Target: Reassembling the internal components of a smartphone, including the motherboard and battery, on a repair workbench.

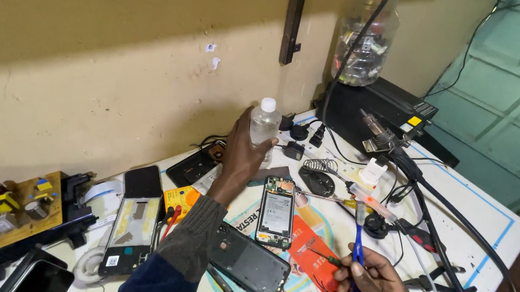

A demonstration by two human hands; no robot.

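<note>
Keep left hand (242,157) wrapped firmly round clear bottle (264,125) (upright, near desk's (481,210) back edge); right hand (375,285) pinching blue toothbrush (357,244).

dark phone screen (143,182) left | yellow label (415,121) on black box (384,109)

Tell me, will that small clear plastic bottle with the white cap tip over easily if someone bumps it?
Probably yes. The small clear plastic bottle with the white cap is tall and narrow, so it likely tips and then rolls. It looks thin-walled, so it is probably light and may dent when squeezed. Right now the left hand grips it, while the right hand holds a blue toothbrush.
</note>
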